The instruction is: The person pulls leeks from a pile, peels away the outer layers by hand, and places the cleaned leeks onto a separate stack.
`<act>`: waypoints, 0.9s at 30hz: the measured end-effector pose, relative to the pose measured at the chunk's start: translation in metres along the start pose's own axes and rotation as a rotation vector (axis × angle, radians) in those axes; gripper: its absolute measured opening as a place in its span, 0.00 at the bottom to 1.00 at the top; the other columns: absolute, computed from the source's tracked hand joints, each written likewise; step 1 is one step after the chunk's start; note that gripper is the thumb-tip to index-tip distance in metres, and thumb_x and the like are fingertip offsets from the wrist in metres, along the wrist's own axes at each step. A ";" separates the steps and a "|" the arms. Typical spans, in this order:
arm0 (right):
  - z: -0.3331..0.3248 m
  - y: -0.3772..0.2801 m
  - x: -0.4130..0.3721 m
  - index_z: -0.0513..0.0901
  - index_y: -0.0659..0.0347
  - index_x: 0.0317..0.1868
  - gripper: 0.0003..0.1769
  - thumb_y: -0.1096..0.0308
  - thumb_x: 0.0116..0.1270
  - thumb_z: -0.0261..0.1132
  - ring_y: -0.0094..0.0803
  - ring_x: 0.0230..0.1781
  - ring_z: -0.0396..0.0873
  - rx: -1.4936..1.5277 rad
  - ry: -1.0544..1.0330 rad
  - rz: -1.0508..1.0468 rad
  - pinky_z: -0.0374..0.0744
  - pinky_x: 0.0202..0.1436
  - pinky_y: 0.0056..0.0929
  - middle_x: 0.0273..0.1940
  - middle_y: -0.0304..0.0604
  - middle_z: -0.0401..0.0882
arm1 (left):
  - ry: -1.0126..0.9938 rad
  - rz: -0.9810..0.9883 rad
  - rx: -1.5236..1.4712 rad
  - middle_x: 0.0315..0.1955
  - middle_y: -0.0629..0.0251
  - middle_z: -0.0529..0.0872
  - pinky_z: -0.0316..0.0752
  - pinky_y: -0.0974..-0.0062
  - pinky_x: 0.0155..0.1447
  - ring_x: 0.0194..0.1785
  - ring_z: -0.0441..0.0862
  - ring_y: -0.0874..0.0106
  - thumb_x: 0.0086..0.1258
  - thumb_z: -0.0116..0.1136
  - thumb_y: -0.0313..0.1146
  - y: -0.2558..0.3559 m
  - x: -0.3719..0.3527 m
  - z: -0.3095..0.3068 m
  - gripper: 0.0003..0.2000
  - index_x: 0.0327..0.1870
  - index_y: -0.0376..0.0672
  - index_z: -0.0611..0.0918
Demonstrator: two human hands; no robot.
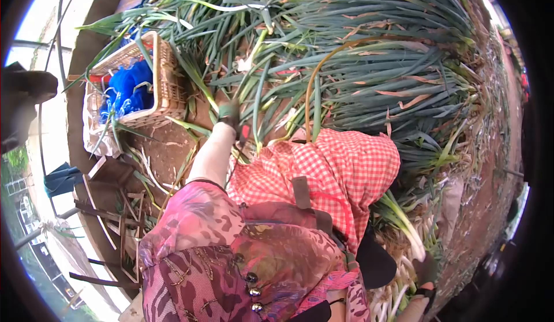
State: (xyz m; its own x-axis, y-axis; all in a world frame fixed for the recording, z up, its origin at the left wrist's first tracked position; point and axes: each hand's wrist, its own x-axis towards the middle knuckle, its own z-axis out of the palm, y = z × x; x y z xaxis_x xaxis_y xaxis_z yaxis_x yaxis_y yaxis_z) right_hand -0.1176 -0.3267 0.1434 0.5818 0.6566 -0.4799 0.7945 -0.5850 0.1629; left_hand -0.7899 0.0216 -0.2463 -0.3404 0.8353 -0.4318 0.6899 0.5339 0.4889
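Observation:
My left hand (229, 113), in a dark green glove, reaches forward over leaf scraps on the ground, left of the red checked cloth (323, 169) across my lap. A pale green leaf (249, 71) runs up from beside its fingers, which are blurred. At the lower right, my right hand (426, 271) wears a dark glove and closes around the white root end of a green onion (404, 224). Its green leaves point up and left, beside my knee. More green onions (392, 296) with white stalks lie next to that hand.
A large heap of green onions (392, 79) spreads ahead and to the right. On the left stands a plastic crate (167, 79) with blue material (130, 88) inside. A wooden frame (124, 218) lies near the wall, with loose leaves on the soil around it.

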 end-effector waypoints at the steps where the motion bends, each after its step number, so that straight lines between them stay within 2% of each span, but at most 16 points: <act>1: 0.002 -0.008 -0.007 0.84 0.59 0.49 0.23 0.63 0.51 0.70 0.48 0.39 0.85 0.044 -0.063 0.060 0.80 0.44 0.41 0.37 0.53 0.86 | -0.097 -0.029 0.410 0.52 0.45 0.84 0.76 0.64 0.59 0.56 0.83 0.55 0.65 0.56 0.35 -0.020 -0.003 0.001 0.17 0.53 0.41 0.84; 2: 0.004 -0.019 -0.012 0.84 0.60 0.48 0.21 0.64 0.52 0.70 0.45 0.37 0.85 0.098 -0.068 0.045 0.80 0.43 0.39 0.36 0.52 0.86 | -0.187 -0.091 0.516 0.52 0.46 0.84 0.76 0.64 0.59 0.55 0.83 0.56 0.65 0.56 0.35 -0.038 -0.006 0.013 0.17 0.53 0.40 0.84; 3: 0.005 -0.025 -0.015 0.84 0.60 0.48 0.20 0.66 0.53 0.69 0.42 0.35 0.84 0.151 -0.071 0.032 0.79 0.42 0.38 0.35 0.51 0.85 | -0.248 -0.183 0.468 0.52 0.47 0.84 0.76 0.64 0.58 0.55 0.83 0.56 0.65 0.57 0.36 -0.052 -0.011 0.025 0.18 0.54 0.40 0.84; 6: 0.017 -0.012 -0.004 0.83 0.61 0.48 0.19 0.68 0.55 0.67 0.37 0.34 0.82 0.256 -0.208 0.213 0.78 0.42 0.35 0.35 0.48 0.85 | -0.221 -0.491 0.083 0.52 0.49 0.85 0.76 0.65 0.57 0.54 0.83 0.58 0.65 0.58 0.39 -0.083 -0.010 0.064 0.19 0.55 0.40 0.83; 8: 0.027 -0.004 0.000 0.83 0.61 0.49 0.17 0.71 0.57 0.65 0.23 0.25 0.72 0.318 -0.199 0.167 0.70 0.30 0.26 0.29 0.35 0.79 | -0.207 -0.586 -0.056 0.52 0.50 0.85 0.76 0.65 0.56 0.53 0.83 0.60 0.66 0.59 0.41 -0.094 -0.005 0.082 0.21 0.56 0.39 0.82; 11: 0.028 -0.004 0.002 0.82 0.62 0.50 0.17 0.73 0.59 0.64 0.17 0.21 0.68 0.396 -0.227 0.154 0.67 0.24 0.23 0.26 0.30 0.76 | -0.210 -0.659 -0.174 0.52 0.52 0.85 0.76 0.65 0.55 0.51 0.83 0.62 0.66 0.60 0.43 -0.104 0.007 0.105 0.23 0.57 0.39 0.82; 12: 0.030 -0.011 0.003 0.82 0.62 0.51 0.17 0.72 0.59 0.65 0.17 0.22 0.69 0.426 -0.255 0.177 0.67 0.25 0.23 0.27 0.30 0.77 | -0.211 -0.677 -0.204 0.52 0.53 0.85 0.76 0.65 0.54 0.51 0.83 0.63 0.66 0.60 0.44 -0.104 0.010 0.110 0.23 0.58 0.39 0.82; 14: 0.021 -0.018 0.004 0.81 0.66 0.53 0.22 0.72 0.56 0.67 0.29 0.37 0.80 0.352 -0.305 0.263 0.77 0.44 0.32 0.39 0.43 0.85 | -0.203 -0.706 -0.269 0.52 0.54 0.85 0.76 0.66 0.53 0.50 0.83 0.64 0.66 0.61 0.46 -0.101 0.014 0.118 0.25 0.59 0.38 0.81; 17: 0.017 -0.039 0.002 0.82 0.65 0.53 0.22 0.73 0.56 0.68 0.27 0.35 0.79 0.308 -0.292 0.274 0.78 0.42 0.31 0.38 0.41 0.85 | -0.164 -0.725 -0.376 0.48 0.55 0.85 0.76 0.65 0.49 0.45 0.82 0.66 0.66 0.63 0.43 -0.061 0.003 0.112 0.24 0.57 0.35 0.81; 18: 0.007 -0.064 0.000 0.81 0.66 0.54 0.22 0.74 0.56 0.67 0.25 0.35 0.79 0.378 -0.289 0.275 0.77 0.39 0.30 0.37 0.39 0.84 | -0.232 -0.701 -0.451 0.43 0.55 0.85 0.76 0.64 0.46 0.41 0.81 0.65 0.65 0.63 0.43 -0.088 0.021 0.130 0.22 0.53 0.35 0.82; 20: 0.015 -0.056 -0.001 0.82 0.66 0.54 0.22 0.75 0.57 0.67 0.25 0.34 0.78 0.450 -0.312 0.319 0.77 0.39 0.29 0.36 0.38 0.84 | -0.236 -0.568 -0.504 0.34 0.56 0.82 0.75 0.63 0.37 0.34 0.79 0.65 0.65 0.60 0.38 -0.110 0.049 0.162 0.14 0.44 0.37 0.80; 21: 0.021 -0.052 -0.002 0.82 0.66 0.54 0.22 0.75 0.57 0.66 0.24 0.34 0.78 0.487 -0.322 0.338 0.77 0.39 0.29 0.36 0.37 0.83 | -0.227 -0.680 -0.695 0.31 0.57 0.81 0.74 0.63 0.34 0.32 0.79 0.65 0.64 0.59 0.37 -0.068 0.040 0.135 0.12 0.42 0.38 0.79; 23: 0.028 -0.044 -0.008 0.82 0.66 0.54 0.21 0.76 0.57 0.66 0.24 0.34 0.77 0.551 -0.333 0.364 0.76 0.40 0.29 0.36 0.37 0.83 | -0.128 -0.631 -0.972 0.25 0.62 0.75 0.74 0.64 0.28 0.25 0.77 0.63 0.66 0.58 0.40 -0.077 0.064 0.157 0.09 0.39 0.46 0.77; 25: 0.037 -0.039 -0.010 0.82 0.66 0.54 0.21 0.76 0.58 0.66 0.24 0.35 0.77 0.614 -0.327 0.365 0.76 0.41 0.29 0.36 0.36 0.83 | -0.113 -0.736 -1.292 0.22 0.65 0.78 0.69 0.67 0.24 0.20 0.72 0.70 0.70 0.56 0.51 -0.018 0.055 0.107 0.16 0.36 0.45 0.80; 26: 0.041 -0.034 -0.009 0.81 0.66 0.54 0.22 0.76 0.56 0.65 0.26 0.37 0.79 0.491 -0.339 0.377 0.76 0.44 0.30 0.38 0.37 0.83 | -0.270 -0.729 -1.475 0.18 0.75 0.70 0.59 0.71 0.19 0.13 0.59 0.79 0.69 0.58 0.58 0.016 0.039 0.060 0.18 0.35 0.52 0.76; 27: 0.050 -0.018 -0.011 0.81 0.66 0.55 0.22 0.76 0.56 0.64 0.24 0.32 0.77 0.470 -0.274 0.257 0.75 0.37 0.29 0.35 0.37 0.82 | -0.372 -0.729 -1.539 0.15 0.78 0.68 0.58 0.73 0.18 0.12 0.57 0.81 0.66 0.60 0.61 -0.015 0.069 0.071 0.21 0.33 0.52 0.75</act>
State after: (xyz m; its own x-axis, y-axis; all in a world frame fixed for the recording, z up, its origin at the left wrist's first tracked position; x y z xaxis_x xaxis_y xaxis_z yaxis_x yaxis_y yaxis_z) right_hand -0.1471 -0.3466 0.1026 0.6293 0.3565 -0.6906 0.4364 -0.8973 -0.0656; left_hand -0.7783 0.0624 -0.3374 0.0264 0.4331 -0.9010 -0.7859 0.5660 0.2490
